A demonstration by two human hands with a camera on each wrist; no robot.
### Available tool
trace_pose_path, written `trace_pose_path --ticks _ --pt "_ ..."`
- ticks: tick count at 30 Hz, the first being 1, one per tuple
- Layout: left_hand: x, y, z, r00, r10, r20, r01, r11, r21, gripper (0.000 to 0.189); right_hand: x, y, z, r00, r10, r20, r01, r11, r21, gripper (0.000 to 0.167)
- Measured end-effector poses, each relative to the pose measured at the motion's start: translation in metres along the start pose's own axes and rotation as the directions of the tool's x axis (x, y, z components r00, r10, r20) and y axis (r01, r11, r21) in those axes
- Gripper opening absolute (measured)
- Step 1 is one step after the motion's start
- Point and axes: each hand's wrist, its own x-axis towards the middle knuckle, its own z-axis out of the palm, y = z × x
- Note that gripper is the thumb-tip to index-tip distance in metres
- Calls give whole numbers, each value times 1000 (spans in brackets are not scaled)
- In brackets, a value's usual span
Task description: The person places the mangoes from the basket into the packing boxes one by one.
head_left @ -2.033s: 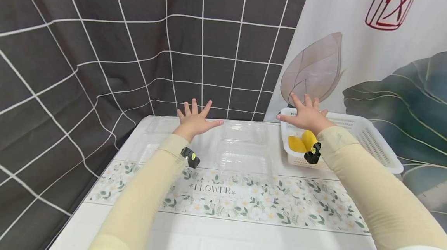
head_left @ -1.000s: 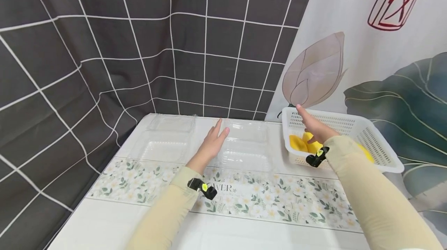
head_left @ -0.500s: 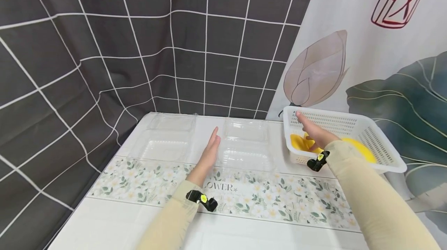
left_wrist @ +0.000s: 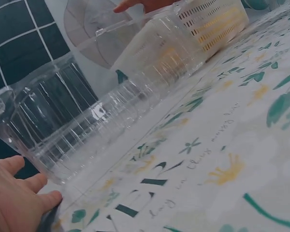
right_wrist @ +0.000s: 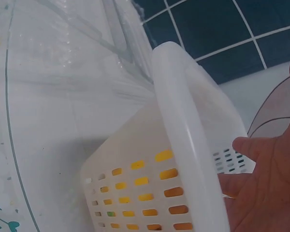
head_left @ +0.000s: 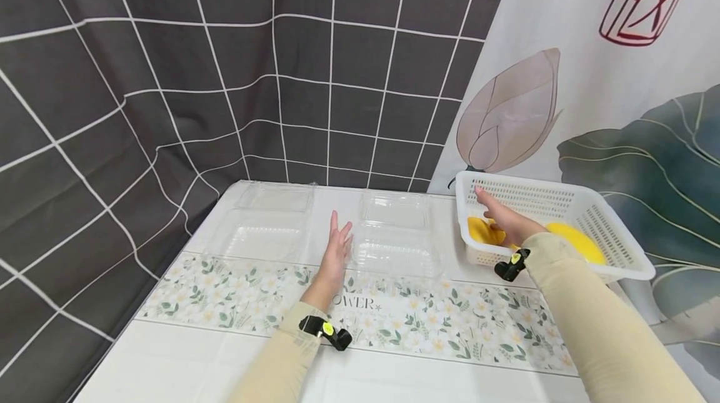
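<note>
My right hand (head_left: pixel 509 218) reaches into a white perforated plastic basket (head_left: pixel 615 222), over several smooth yellow fruits (head_left: pixel 484 232). In the right wrist view its fingers (right_wrist: pixel 253 147) are parted behind the basket's thick rim, the lower ones hidden by it. My left hand (head_left: pixel 335 253) is held on edge, fingers parted and holding nothing, beside the left side of a clear plastic clamshell box (head_left: pixel 398 259). The left wrist view has its fingertips right at the near corner of that box. A second clear clamshell box (head_left: pixel 261 243) lies with its lid folded back, to the left.
A white table covering (head_left: pixel 427 378) carries a flowered band with printed lettering. Behind the table hangs a dark curtain with a white grid (head_left: pixel 360 109). A pale curtain with leaf prints (head_left: pixel 596 109) hangs behind the basket. Another yellow fruit (head_left: pixel 579 242) shows past my right wrist.
Both hands were spread above the table two seconds ago. The right has lowered into the basket among the fruits; the left has come down and nearer, beside the right-hand clamshell box.
</note>
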Motion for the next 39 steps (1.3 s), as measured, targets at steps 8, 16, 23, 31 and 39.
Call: trace_pose_path --ticks 8,16,23,31,39 --pt "-3 -8 -1 1000 -26 8 26 993 -112 67 4 9 6 1000 -15 15 15 999 53 108" --pt "-7 -9 0 994 -110 -19 111 988 105 70 5 12 10 1000 14 -12 -14 1000 1 119" --pt "-9 -12 -2 994 -109 25 102 977 188 69 13 18 11 1000 -3 -20 3 1000 5 98" --pt "-8 -16 -1 997 -66 43 58 985 163 82 23 24 10 996 -88 13 89 980 -177 82" --pt "-7 -19 -3 997 -2 78 -14 979 205 86 30 27 11 994 -105 23 107 960 -260 95"
